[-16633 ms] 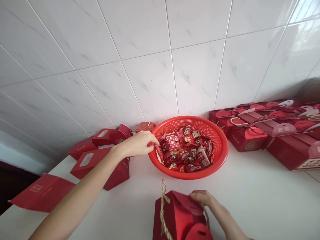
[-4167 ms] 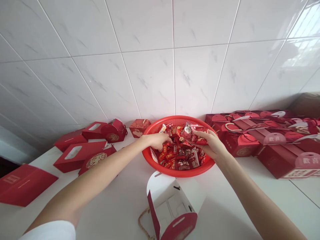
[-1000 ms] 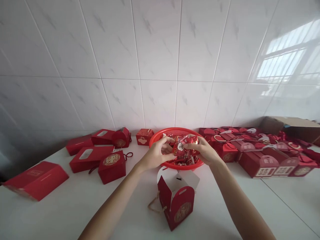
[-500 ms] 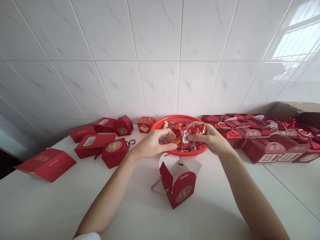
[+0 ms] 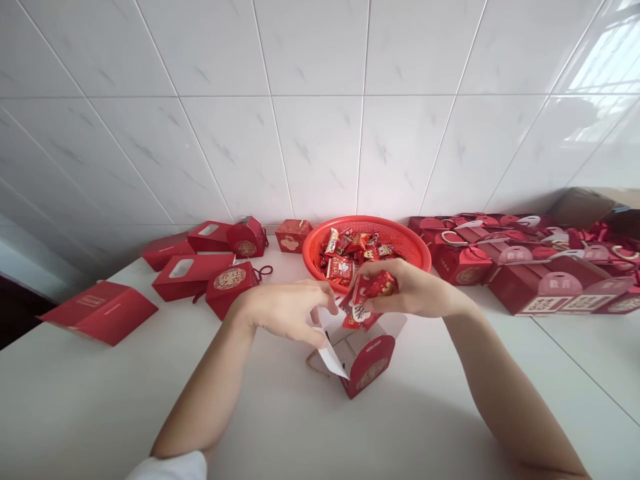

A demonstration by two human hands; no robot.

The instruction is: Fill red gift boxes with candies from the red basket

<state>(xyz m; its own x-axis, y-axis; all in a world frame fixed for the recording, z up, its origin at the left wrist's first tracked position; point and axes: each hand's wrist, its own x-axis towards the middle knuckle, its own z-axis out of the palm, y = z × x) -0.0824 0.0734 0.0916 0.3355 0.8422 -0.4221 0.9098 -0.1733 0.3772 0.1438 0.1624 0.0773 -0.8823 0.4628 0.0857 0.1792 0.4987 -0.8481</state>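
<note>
My right hand (image 5: 407, 288) is closed round a few red-wrapped candies (image 5: 361, 312), just above a small red gift box (image 5: 371, 367). The box stands with its top flaps raised, a white inside, a gold round print and a rope handle. My left hand (image 5: 287, 310) is at the box's left side, thumb and fingers apart. Its thumb touches the bent-out side flap (image 5: 334, 361); some fingertips are hidden. Behind both hands sits a red plastic basket (image 5: 415, 247) with wrapped candies (image 5: 343, 269) in it.
Several red boxes (image 5: 185, 273) lie at the left, one nearer the table's left edge. A crowd of red gift boxes with handles (image 5: 540, 283) fills the right side, by a cardboard carton (image 5: 580, 203). A small red box (image 5: 293, 235) stands against the tiled wall (image 5: 320, 160).
My right hand has come out of the basket toward me, bringing candies over the box. My left hand has moved down to the box, and the left flap now leans outward.
</note>
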